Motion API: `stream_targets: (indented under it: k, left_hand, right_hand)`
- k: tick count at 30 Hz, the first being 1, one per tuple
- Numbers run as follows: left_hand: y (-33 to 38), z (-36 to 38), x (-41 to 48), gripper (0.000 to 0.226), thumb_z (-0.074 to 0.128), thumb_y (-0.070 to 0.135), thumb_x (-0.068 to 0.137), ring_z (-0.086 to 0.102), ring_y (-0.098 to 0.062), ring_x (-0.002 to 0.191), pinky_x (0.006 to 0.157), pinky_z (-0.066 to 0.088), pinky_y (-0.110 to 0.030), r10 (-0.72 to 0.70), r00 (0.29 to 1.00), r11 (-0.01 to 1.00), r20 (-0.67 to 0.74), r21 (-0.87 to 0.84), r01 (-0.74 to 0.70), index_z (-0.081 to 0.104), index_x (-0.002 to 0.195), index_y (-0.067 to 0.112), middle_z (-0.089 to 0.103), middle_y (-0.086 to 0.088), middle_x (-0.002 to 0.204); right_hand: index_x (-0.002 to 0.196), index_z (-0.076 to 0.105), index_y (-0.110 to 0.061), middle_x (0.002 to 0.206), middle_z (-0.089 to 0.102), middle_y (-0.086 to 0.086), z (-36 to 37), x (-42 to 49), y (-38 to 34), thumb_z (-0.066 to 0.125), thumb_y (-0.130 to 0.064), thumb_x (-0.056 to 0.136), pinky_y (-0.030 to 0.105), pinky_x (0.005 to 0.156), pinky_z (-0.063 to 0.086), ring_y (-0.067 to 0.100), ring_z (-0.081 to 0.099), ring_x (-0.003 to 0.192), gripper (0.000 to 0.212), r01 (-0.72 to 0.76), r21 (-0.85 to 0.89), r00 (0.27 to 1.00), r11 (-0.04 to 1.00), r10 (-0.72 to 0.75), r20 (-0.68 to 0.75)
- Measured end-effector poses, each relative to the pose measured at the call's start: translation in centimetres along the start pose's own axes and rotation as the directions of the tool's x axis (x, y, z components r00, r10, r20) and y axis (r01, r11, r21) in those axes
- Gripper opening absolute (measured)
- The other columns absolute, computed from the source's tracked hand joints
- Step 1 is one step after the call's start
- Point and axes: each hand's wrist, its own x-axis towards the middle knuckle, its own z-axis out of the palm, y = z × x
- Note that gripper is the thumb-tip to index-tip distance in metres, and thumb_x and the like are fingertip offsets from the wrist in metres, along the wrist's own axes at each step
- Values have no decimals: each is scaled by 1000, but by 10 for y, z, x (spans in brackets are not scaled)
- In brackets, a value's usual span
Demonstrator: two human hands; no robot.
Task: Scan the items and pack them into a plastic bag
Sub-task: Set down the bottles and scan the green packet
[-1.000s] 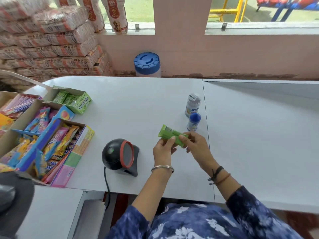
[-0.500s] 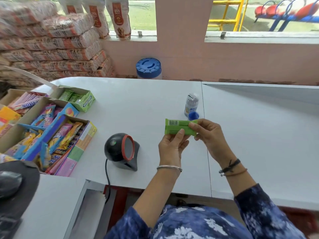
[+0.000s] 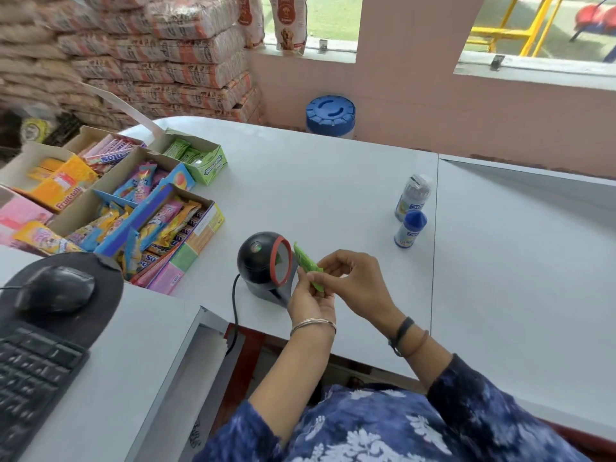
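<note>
A small green packet (image 3: 306,264) is held edge-on right in front of the red-rimmed window of the black barcode scanner (image 3: 263,263). My left hand (image 3: 311,300) pinches its lower end and my right hand (image 3: 353,281) pinches its upper right end. Two small bottles stand on the white counter (image 3: 333,181) to the right: a grey-capped one (image 3: 413,196) and a blue-capped one (image 3: 410,229) just in front of it. No plastic bag is in view.
Open cardboard boxes of sweets and snack packets (image 3: 140,211) and a green gum box (image 3: 196,158) fill the counter's left. A mouse (image 3: 55,288) on a pad and a keyboard (image 3: 30,378) sit lower left. A blue-lidded jar (image 3: 330,115) stands by the wall.
Both hands carried the green packet left and down from the counter's middle to the scanner window, turning it on edge. The view swung left, bringing the mouse and keyboard into sight.
</note>
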Motion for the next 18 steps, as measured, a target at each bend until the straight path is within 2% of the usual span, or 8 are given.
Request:
stream_targets:
  k: [3, 5, 7, 9, 11, 13, 15, 18]
  left_hand:
    - [-1, 0, 1, 22, 46, 12, 95, 63, -26, 94, 84, 53, -32, 7, 999, 997, 37, 81, -10, 61, 108, 3, 64, -14, 93]
    - [-5, 3, 4, 26, 46, 15, 95, 64, -29, 96, 88, 52, -36, 21, 996, 968, 86, 249, -41, 58, 114, 1, 65, -16, 97]
    - [-9, 13, 6, 25, 45, 20, 96, 64, -27, 90, 89, 51, -39, -13, 989, 897, 146, 439, -54, 52, 118, 9, 64, -12, 99]
    - [-20, 31, 13, 26, 44, 25, 96, 64, -26, 88, 89, 50, -42, -110, 977, 816, 185, 578, -17, 46, 120, 18, 63, -8, 100]
    - [-33, 49, 25, 27, 45, 18, 94, 61, -25, 85, 81, 51, -38, -132, 968, 684, 213, 726, -66, 45, 121, 22, 61, -10, 100]
    - [-46, 62, 41, 27, 44, 6, 91, 59, -25, 83, 77, 53, -39, -74, 959, 507, 273, 838, -200, 49, 115, 18, 58, -14, 99]
    - [-53, 68, 57, 23, 47, 1, 87, 61, -31, 89, 88, 54, -46, -4, 947, 335, 322, 892, -303, 55, 104, 13, 61, -18, 101]
    - [-55, 72, 72, 25, 49, 3, 87, 61, -32, 105, 93, 48, -32, 62, 912, 43, 405, 912, -408, 61, 108, 4, 66, -19, 112]
  right_hand:
    - [73, 69, -15, 64, 66, -5, -3, 2, 0, 82, -16, 69, 9, 59, 47, 1, 59, 57, 14, 10, -19, 1000, 1000, -10, -6]
    - [72, 66, -16, 65, 64, -5, -12, 4, 6, 81, -14, 70, 10, 58, 47, 4, 58, 59, 14, 34, -66, 997, 997, -38, -68]
    - [72, 63, -14, 68, 63, -2, -25, 8, 19, 78, -13, 73, 18, 56, 48, 9, 57, 60, 14, 50, -206, 985, 977, -82, -151]
    - [72, 60, -12, 72, 60, 0, -39, 13, 36, 73, -14, 76, 30, 49, 46, 16, 58, 61, 14, 27, -458, 972, 889, -131, -196]
    - [70, 56, -8, 72, 57, 5, -48, 20, 52, 72, -7, 74, 24, 37, 30, 25, 57, 58, 16, 18, -698, 964, 715, -197, -177]
    - [66, 55, -7, 66, 55, 7, -52, 27, 62, 77, 1, 65, 16, 35, 16, 25, 55, 51, 24, 15, -821, 970, 570, -208, -127]
    - [66, 57, -8, 64, 57, 7, -55, 36, 71, 80, 5, 58, 18, 38, 25, 23, 56, 50, 27, 3, -869, 969, 494, -216, -119]
    - [65, 62, -9, 63, 62, 6, -55, 42, 77, 81, 8, 51, 21, 38, 40, 23, 60, 50, 28, -37, -889, 978, 457, -165, -126]
